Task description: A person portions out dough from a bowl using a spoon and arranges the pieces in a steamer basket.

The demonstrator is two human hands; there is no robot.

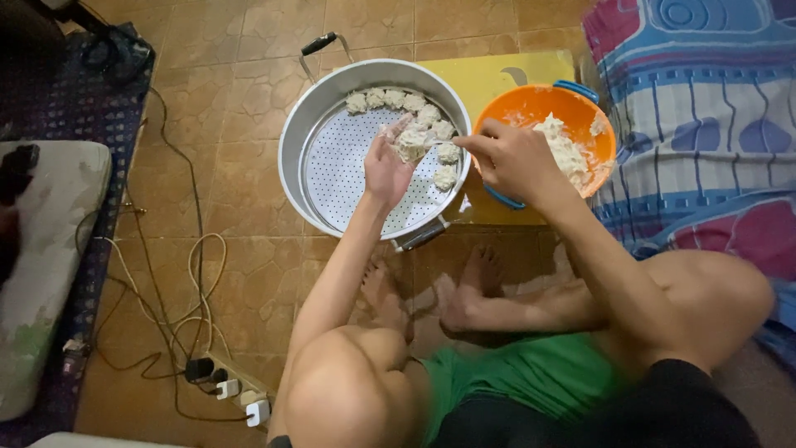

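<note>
One dumpling (412, 143) of pale dough sits in the cupped fingers of the left hand (390, 162), which is half closed around it and held above the steamer tray (348, 174). The right hand (510, 158) is closed on a small spoon (444, 142); its tip touches the dumpling from the right side. Both hands are close together, almost meeting over the right part of the tray.

Under the left hand, the perforated metal tray lies inside a large round aluminium steamer pot (294, 141). A row of finished dumplings (398, 101) curves along the far and right edge of the tray, just beyond and below the fingers. The near and left part of the tray is bare.

Just behind the right hand stands an orange plastic bowl (601, 153) with blue handles, holding a lump of pale filling mixture (568, 149). The bowl rests on a low yellow stand (489, 79). Beside the bowl, further right, lies a patterned blue and pink mattress (705, 99). Well to the left of the hands, cables (191, 274) run over the brown floor tiles (240, 216) to a power strip (236, 388).
</note>
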